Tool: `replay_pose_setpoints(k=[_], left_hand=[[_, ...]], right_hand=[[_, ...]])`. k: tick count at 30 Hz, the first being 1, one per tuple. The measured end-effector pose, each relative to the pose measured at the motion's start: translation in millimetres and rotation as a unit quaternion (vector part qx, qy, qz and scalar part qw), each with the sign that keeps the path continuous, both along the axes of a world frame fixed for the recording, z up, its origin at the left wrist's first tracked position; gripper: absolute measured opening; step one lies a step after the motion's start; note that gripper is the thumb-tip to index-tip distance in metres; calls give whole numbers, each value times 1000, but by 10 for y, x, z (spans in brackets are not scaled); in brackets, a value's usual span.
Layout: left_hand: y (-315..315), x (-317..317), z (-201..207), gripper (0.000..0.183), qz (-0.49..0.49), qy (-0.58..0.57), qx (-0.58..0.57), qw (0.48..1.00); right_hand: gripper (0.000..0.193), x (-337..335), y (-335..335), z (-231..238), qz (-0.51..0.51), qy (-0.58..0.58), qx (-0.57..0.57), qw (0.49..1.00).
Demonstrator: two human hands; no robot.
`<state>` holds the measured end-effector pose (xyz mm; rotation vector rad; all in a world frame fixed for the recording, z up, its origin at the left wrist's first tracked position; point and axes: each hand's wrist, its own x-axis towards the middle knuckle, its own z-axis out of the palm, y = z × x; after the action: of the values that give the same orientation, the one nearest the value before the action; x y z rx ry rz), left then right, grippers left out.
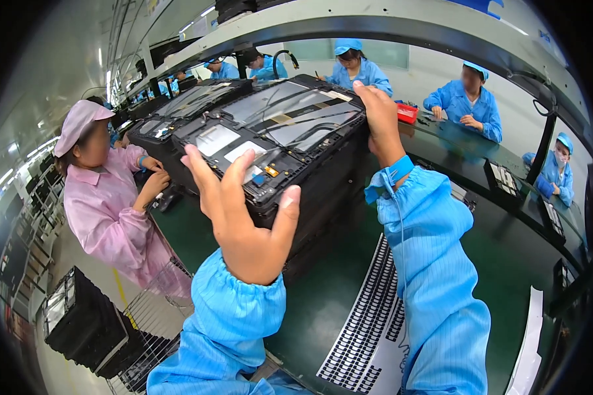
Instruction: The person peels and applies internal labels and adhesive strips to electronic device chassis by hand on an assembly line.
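A tall stack of black trays (323,191) stands in front of me, its top level showing flat electronic device housings (270,118) with grey panels, thin cables and small circuit parts. My left hand (244,227) is at the near left corner of the stack, fingers spread and thumb apart, with nothing gripped between them. My right hand (383,122) lies along the right side near the far right corner, its fingers stretched against the edge. Some of its fingers are hidden behind the stack. A blue wrist strap (396,170) with a thin cord circles my right wrist.
Another similar stack (184,105) adjoins on the left. A person in pink (112,178) works beside it. On the green bench (468,263) lies a white sheet with rows of black pieces (369,316). More trays (79,316) are stacked at lower left. A metal beam (375,27) crosses overhead.
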<state>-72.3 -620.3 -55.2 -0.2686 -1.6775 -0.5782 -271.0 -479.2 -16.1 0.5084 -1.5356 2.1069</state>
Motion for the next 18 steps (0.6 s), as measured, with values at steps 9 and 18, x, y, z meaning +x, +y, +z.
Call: replay_pose_setpoints(k=[9,18], left_hand=[[34,8,-59,35,39,-11,-3,999],[235,118,-283,38,-97,265,-26,959]], right_hand=[[34,66,22,-114,-110,64,152,980],[44,120,831,-177,-221,29,250,942]])
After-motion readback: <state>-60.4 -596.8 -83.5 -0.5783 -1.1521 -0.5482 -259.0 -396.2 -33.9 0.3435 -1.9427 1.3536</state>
